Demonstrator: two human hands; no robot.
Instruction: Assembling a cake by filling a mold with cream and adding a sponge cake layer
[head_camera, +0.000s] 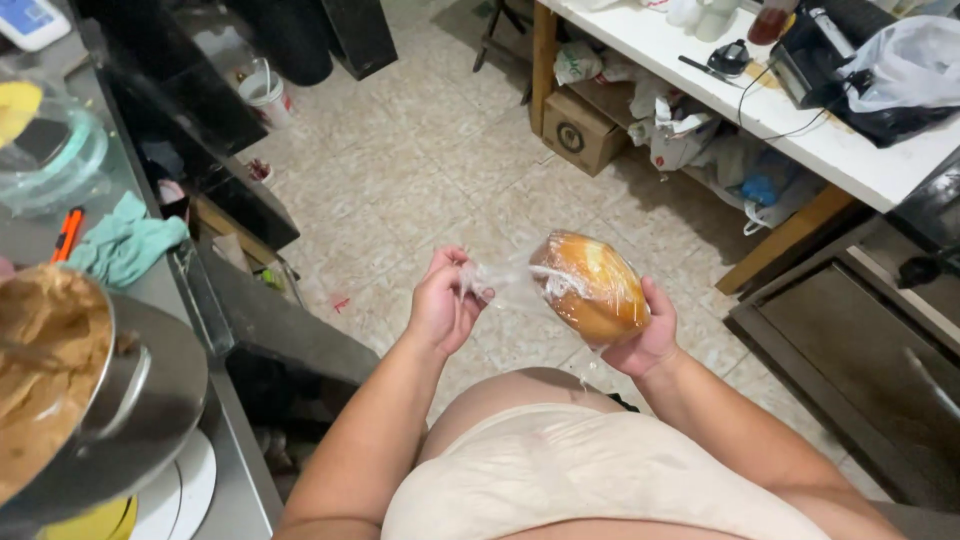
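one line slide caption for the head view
Right hand cradles a round golden bun in a clear plastic bag, left hand pinching its open end.

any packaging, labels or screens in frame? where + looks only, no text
Clear plastic bag: around a golden bun, bun end cupped by the right hand, loose end pinched by the left hand.
Cardboard box: under the white table, brown, round dark mark on its front.
White plastic bag: on the table, crumpled.
Device with blue screen: top left corner, white casing.
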